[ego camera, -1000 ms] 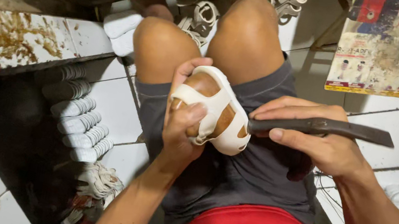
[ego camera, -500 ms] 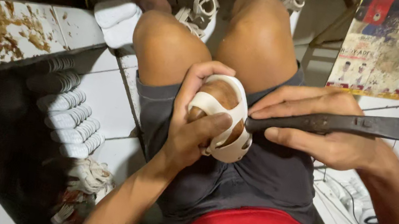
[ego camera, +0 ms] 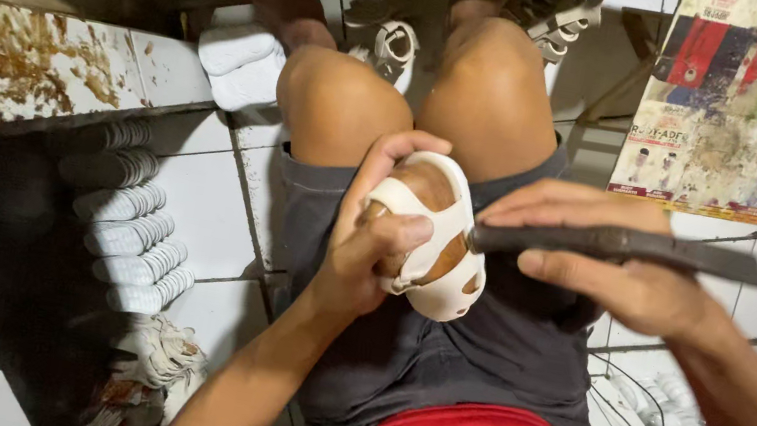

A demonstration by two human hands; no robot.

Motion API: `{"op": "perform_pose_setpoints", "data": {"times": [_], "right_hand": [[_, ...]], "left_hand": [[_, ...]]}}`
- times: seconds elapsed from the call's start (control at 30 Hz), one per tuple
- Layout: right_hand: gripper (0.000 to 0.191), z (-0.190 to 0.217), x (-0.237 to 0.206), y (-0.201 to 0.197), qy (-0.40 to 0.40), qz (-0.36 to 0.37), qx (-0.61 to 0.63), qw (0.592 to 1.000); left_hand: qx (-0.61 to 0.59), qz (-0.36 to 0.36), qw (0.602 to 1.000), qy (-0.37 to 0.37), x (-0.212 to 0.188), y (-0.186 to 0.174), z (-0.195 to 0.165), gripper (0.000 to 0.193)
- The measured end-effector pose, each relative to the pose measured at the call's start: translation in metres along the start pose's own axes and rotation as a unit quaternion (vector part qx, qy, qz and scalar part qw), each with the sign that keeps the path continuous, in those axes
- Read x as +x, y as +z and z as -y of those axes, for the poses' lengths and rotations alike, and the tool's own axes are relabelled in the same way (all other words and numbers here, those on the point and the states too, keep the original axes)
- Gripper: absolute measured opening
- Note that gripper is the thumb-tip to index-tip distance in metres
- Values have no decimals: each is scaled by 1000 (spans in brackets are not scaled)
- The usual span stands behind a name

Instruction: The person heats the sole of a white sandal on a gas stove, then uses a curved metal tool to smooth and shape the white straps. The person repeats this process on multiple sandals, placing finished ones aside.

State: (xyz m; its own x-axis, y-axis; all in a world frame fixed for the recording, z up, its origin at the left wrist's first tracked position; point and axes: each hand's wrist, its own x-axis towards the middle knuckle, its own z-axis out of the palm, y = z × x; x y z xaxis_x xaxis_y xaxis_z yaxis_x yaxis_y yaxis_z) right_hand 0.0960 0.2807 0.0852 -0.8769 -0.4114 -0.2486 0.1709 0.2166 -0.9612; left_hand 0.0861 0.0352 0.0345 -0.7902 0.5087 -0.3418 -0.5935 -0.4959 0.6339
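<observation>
Left hand (ego camera: 372, 253) gripping white sandal (ego camera: 435, 242) over lap, fingers wrapping its straps. Right hand (ego camera: 622, 272) clamping dark flat tool (ego camera: 616, 245), long axis lying level, tip meeting sandal's right edge. Sandal sitting just left of right-hand fingers.

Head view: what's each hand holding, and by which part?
Left hand grips the white sandal around its straps and side. Right hand holds the dark flat tool along its middle, tip against the sandal.
</observation>
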Motion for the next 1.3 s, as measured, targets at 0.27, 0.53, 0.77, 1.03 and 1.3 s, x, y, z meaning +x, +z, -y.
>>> {"op": "perform_pose_setpoints", "data": {"times": [0.27,0.53,0.77,1.03,1.3], "right_hand": [[26,-17,-9,15,80,-101,103,986],[27,11,22,-1,21,-38,-40,998],[26,3,16,-31,58,31,3,998],[41,-175,-32,-87,171,-370,23,913],[43,-268,-63,-100,152,-406,-463,773]], "left_hand": [[107,26,994,20,0,-4,-2,66],[290,65,951,88,3,-9,-9,61],[136,78,987,-39,1,1,-18,79],[305,60,934,176,-27,32,0,105],[126,53,989,57,-21,51,19,107]]}}
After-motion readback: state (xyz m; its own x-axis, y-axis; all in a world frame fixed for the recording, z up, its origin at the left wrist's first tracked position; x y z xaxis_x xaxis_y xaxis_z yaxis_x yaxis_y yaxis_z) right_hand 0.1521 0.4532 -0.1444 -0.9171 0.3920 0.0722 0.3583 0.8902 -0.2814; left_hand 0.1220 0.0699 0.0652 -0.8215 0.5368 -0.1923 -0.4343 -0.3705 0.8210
